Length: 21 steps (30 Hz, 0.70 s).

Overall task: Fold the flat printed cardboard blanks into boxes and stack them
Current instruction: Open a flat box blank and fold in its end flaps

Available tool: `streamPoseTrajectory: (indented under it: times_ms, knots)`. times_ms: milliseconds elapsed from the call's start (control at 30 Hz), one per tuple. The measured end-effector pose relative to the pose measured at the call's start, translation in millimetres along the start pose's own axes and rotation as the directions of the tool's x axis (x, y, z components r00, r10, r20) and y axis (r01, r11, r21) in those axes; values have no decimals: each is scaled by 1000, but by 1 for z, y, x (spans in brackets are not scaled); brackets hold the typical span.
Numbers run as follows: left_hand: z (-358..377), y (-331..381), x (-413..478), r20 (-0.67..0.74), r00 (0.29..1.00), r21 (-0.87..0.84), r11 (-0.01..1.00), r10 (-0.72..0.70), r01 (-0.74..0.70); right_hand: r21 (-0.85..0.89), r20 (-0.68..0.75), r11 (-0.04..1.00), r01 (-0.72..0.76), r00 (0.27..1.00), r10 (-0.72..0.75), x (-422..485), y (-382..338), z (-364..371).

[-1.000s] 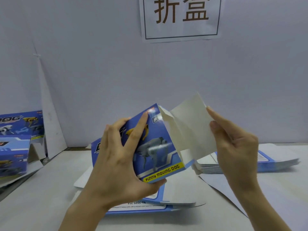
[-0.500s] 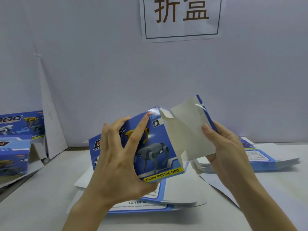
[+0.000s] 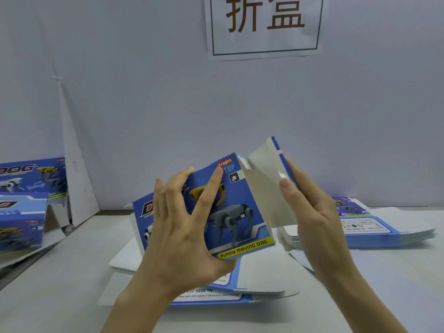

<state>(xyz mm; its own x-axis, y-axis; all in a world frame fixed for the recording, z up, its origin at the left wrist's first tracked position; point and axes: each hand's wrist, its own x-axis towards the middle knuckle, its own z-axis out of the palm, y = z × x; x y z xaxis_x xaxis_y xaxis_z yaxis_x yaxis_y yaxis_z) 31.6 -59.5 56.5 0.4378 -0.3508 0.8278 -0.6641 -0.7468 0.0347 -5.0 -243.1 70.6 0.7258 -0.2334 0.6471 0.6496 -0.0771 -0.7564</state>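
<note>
Left hand (image 3: 182,227) grips the half-formed box (image 3: 240,212) in the air over mid-worktop (image 3: 72,272), its fingers covering part of the print. Right hand (image 3: 310,212) pinches the open end flap (image 3: 264,174), with its fingers hidden behind the flap. Flat blanks (image 3: 264,280) beneath are mostly hidden. Folded boxes (image 3: 21,212) at the left edge are cut off. The blank stack (image 3: 384,231) at the right edge is partly behind the right hand.

Cardboard box (image 3: 230,207): glossy blue printed outside, matt grey-white inside on its flap (image 3: 264,169). Paper sign (image 3: 264,25): matt white.
</note>
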Motion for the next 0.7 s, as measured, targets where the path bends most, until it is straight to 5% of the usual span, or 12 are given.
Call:
streamPoseTrajectory:
  times_ms: [167,500,700]
  knots:
    - [2,1,-1,-17,1000,49,999,-17,17,-102,158,995,16,987,1,-7,6,7]
    - [3,5,-3,14,999,32,999,-45,44,-390,223,908,152,972,-67,-9,1,7]
    - [3,6,-3,30,999,6,999,-37,37,-279,255,945,169,962,-96,-10,3,10]
